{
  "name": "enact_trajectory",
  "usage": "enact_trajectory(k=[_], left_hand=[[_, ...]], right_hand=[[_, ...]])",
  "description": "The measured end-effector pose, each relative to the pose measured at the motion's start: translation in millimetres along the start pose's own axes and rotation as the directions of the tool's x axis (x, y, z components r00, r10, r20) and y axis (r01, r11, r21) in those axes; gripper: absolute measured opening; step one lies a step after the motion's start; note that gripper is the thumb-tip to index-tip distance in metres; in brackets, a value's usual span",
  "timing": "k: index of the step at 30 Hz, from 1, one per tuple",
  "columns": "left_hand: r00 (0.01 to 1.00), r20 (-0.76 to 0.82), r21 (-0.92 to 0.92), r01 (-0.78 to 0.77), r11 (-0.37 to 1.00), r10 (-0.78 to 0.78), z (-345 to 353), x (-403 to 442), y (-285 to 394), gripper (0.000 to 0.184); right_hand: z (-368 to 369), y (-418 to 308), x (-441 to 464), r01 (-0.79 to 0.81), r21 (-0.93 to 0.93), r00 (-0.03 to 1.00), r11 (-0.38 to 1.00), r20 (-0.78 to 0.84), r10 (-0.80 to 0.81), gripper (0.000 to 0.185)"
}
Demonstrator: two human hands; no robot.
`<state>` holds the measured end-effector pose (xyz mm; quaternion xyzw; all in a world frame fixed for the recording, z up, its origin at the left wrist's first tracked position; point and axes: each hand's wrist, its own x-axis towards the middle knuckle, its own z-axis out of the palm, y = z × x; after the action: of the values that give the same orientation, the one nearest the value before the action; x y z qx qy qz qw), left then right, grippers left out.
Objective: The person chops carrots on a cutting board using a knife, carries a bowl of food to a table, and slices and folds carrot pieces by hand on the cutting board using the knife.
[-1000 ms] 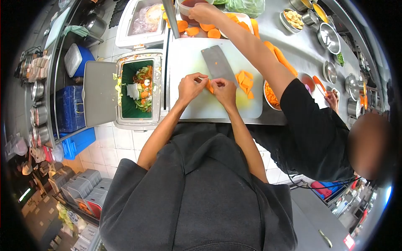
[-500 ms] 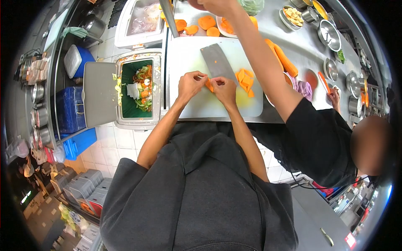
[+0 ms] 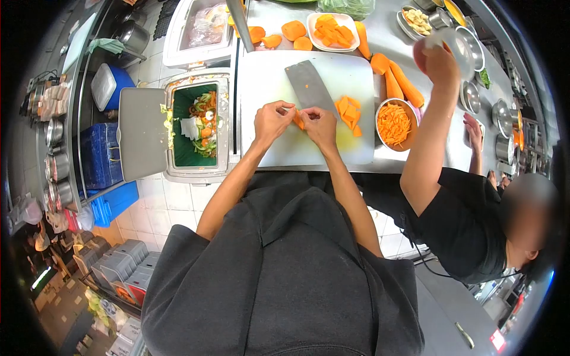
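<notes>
Over the white cutting board (image 3: 267, 77), my left hand (image 3: 273, 123) and my right hand (image 3: 320, 126) are close together, fingers closed in a pinch. Between them is a small orange carrot piece (image 3: 298, 120), gripped from both sides. A cleaver (image 3: 310, 86) lies flat on the board just beyond my fingers, with a tiny orange scrap on its blade; its handle end is hidden behind my right hand. To the right of my right hand sits a small pile of cut carrot pieces (image 3: 349, 114).
A bowl of carrot shreds (image 3: 394, 124) and whole carrots (image 3: 405, 86) stand right of the board. Behind it is a white dish of carrot pieces (image 3: 332, 32). An open waste bin (image 3: 228, 127) is at the left. A co-worker's arm (image 3: 430, 130) reaches over the counter at right.
The co-worker's arm has swung from above the board to the right, uncovering the white dish and the bowl of shreds. My hands stay nearly still on the carrot piece.
</notes>
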<state>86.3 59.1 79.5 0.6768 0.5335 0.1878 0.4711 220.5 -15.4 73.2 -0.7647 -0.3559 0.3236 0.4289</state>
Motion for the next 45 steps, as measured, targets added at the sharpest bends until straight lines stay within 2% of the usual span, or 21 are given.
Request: enact_trajectory(k=[8, 15, 36, 39, 41, 45], left_hand=[[0.999, -0.036, 0.039, -0.013, 0.999, 0.014, 1.5, -3.8, 0.6, 0.023], [0.999, -0.033, 0.058, -0.026, 0.998, 0.028, -0.3, -6.8, 2.2, 0.025], [0.999, 0.008, 0.096, 0.045, 0.994, -0.046, -5.1, -16.7, 5.8, 0.034], [1.000, -0.003, 0.094, -0.003, 0.996, 0.003, -6.3, -14.7, 0.2, 0.036], [0.979, 0.161, -0.028, -0.125, 0.992, 0.127, -13.1, -9.1, -8.0, 0.043], [0.951, 0.224, -0.049, -0.208, 0.977, 0.213, -17.0, -13.6, -12.5, 0.046]], right_hand=[[-3.4, -7.5, -2.3, 0.004, -0.051, 1.000, 0.999, -0.013, -0.004, 0.024], [-3.9, -8.7, -2.8, -0.003, -0.016, 1.000, 1.000, -0.010, 0.003, 0.024], [-2.3, -7.3, -2.0, -0.026, 0.009, 1.000, 1.000, -0.001, 0.026, 0.024], [-1.1, -5.0, -2.0, -0.027, 0.014, 1.000, 1.000, -0.001, 0.027, 0.024], [-0.6, -3.4, -2.0, -0.001, 0.058, 1.000, 0.998, -0.001, 0.001, 0.023], [-0.8, -5.2, -2.3, 0.024, -0.034, 1.000, 0.999, -0.003, -0.024, 0.022]])
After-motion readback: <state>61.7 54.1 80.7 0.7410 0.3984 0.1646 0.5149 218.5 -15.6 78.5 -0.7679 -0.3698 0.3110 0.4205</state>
